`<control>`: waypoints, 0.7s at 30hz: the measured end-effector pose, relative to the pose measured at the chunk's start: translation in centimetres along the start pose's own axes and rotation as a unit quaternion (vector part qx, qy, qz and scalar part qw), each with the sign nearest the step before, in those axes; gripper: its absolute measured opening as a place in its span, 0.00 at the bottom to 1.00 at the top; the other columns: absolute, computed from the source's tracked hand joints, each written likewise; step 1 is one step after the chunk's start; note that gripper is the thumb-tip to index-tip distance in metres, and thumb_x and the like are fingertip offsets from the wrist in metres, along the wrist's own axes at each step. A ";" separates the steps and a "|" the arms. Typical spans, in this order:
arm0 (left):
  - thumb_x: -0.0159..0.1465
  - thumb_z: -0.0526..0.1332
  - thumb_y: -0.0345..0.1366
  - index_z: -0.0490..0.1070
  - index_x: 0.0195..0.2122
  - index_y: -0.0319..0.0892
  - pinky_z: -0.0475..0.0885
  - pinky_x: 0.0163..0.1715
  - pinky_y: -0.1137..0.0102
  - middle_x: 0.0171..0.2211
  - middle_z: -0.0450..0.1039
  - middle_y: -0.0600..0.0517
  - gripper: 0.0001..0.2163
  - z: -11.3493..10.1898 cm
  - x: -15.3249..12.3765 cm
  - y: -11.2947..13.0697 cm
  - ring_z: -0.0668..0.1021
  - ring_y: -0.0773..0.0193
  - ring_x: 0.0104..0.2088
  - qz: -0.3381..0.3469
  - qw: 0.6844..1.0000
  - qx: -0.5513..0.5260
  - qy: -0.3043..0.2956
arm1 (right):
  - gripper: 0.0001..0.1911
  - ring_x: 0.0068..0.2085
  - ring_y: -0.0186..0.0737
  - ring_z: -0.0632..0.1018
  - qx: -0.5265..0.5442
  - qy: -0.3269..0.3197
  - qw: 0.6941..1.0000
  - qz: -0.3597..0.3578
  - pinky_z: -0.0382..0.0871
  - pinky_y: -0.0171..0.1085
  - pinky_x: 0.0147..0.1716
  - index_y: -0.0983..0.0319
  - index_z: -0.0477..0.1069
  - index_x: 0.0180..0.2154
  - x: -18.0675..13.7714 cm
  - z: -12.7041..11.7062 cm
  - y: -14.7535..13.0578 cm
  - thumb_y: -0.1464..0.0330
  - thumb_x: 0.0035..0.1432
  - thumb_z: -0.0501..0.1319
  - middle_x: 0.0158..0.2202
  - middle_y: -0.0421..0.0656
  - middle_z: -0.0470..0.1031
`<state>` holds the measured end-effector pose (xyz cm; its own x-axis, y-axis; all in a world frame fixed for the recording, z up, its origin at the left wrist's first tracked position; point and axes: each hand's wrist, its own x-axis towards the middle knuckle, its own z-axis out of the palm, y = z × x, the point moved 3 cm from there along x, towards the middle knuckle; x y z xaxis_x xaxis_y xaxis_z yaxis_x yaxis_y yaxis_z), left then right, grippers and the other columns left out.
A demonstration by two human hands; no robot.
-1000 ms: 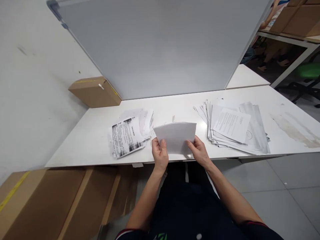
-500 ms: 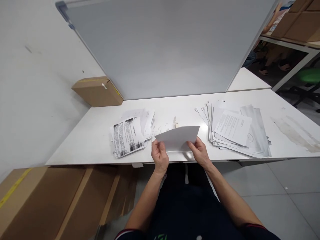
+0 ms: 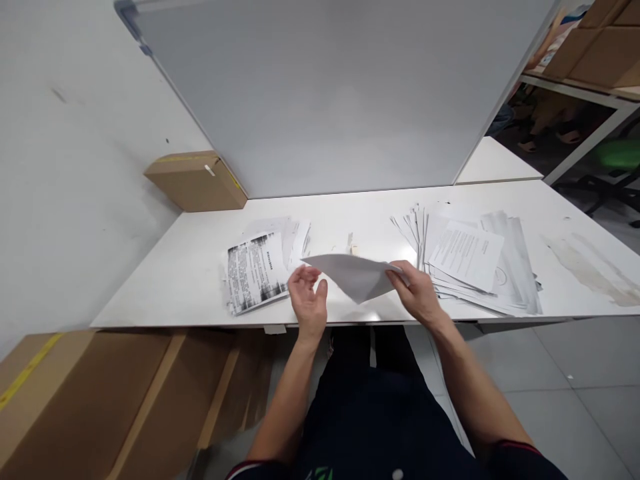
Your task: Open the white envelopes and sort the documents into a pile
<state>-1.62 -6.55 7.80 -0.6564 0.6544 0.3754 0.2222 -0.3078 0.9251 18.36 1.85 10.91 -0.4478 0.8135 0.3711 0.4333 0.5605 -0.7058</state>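
A white sheet of paper [image 3: 357, 273] hangs curved above the table's front part, its lower corner drooping. My right hand [image 3: 415, 290] pinches its right end between thumb and fingers. By the sheet's left end, my left hand [image 3: 309, 300] is open, palm up, with thumb and fingers apart. Left of that hand lies a small stack of printed papers [image 3: 257, 273], the top page smudged with black. A larger, uneven pile of papers [image 3: 467, 257] rests just beyond my right hand.
A whiteboard [image 3: 325, 100] stands at the back of the white table [image 3: 165, 287]. One cardboard box [image 3: 195, 181] sits at the back left, and large cardboard boxes [image 3: 100, 393] stand below on the left. A small beige piece [image 3: 355, 251] lies behind the sheet. Another person's legs [image 3: 550, 120] show at the upper right.
My left hand has let go of the sheet and opened, moving slightly left. My right hand has shifted right and up with the sheet, which now bends and droops.
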 end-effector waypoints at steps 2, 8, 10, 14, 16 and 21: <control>0.54 0.64 0.42 0.55 0.56 0.48 0.61 0.52 0.62 0.53 0.60 0.44 0.30 -0.6 0.7 0.7 0.68 0.58 0.52 0.014 0.997 0.060 -0.052 | 0.10 0.33 0.41 0.72 -0.140 -0.055 0.986 -0.077 0.60 0.39 0.37 0.60 0.68 0.36 0.8 -2.3 -2.2 0.71 0.61 0.48 0.31 0.44 0.73; 0.55 0.63 0.42 0.64 0.53 0.50 0.58 0.56 0.58 0.56 0.63 0.47 0.24 -0.9 0.3 -1.9 0.63 0.54 0.58 -0.037 0.949 0.157 -0.271 | 0.15 0.26 0.38 0.67 -0.397 -0.189 0.883 -0.165 0.53 0.38 0.31 0.61 0.64 0.30 2.0 -3.0 -6.2 0.86 0.48 0.49 0.23 0.42 0.68; 0.57 0.61 0.41 0.69 0.48 0.48 0.61 0.54 0.59 0.51 0.69 0.47 0.17 -0.6 -0.4 -3.6 0.68 0.56 0.54 -0.041 0.946 0.131 -0.293 | 0.16 0.27 0.39 0.68 -0.413 -0.208 0.870 -0.172 0.50 0.38 0.29 0.61 0.64 0.31 1.9 -1.8 -6.2 0.86 0.46 0.51 0.24 0.42 0.68; 0.59 0.58 0.40 0.74 0.42 0.46 0.69 0.47 0.61 0.45 0.75 0.47 0.12 -0.3 -1.3 -6.0 0.75 0.57 0.47 -0.054 0.949 0.101 -0.292 | 0.15 0.26 0.38 0.67 -0.424 -0.237 0.861 -0.150 0.47 0.37 0.26 0.62 0.63 0.32 1.8 -0.2 -5.4 0.86 0.46 0.51 0.25 0.42 0.68; 0.59 0.58 0.41 0.74 0.41 0.46 0.71 0.43 0.61 0.42 0.76 0.48 0.11 -0.3 -1.3 -6.2 0.77 0.57 0.43 -0.052 0.948 0.115 -0.292 | 0.15 0.25 0.37 0.66 -0.426 -0.250 0.860 -0.131 0.46 0.36 0.25 0.62 0.63 0.31 1.9 0.1 -5.0 0.86 0.47 0.50 0.25 0.42 0.68; 0.62 0.55 0.41 0.74 0.42 0.44 0.72 0.41 0.66 0.40 0.77 0.50 0.13 -0.1 -0.9 -5.5 0.77 0.59 0.41 -0.057 0.935 0.154 -0.313 | 0.15 0.25 0.36 0.65 -0.426 -0.243 0.860 -0.138 0.46 0.36 0.26 0.63 0.62 0.31 2.0 -0.2 -4.9 0.87 0.46 0.49 0.23 0.40 0.66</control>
<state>-2.30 -5.53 2.32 -0.1585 0.9769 0.1436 0.4379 -0.0608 0.8970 15.52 0.80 15.26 -0.8099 0.5865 0.0102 0.5816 0.8006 0.1439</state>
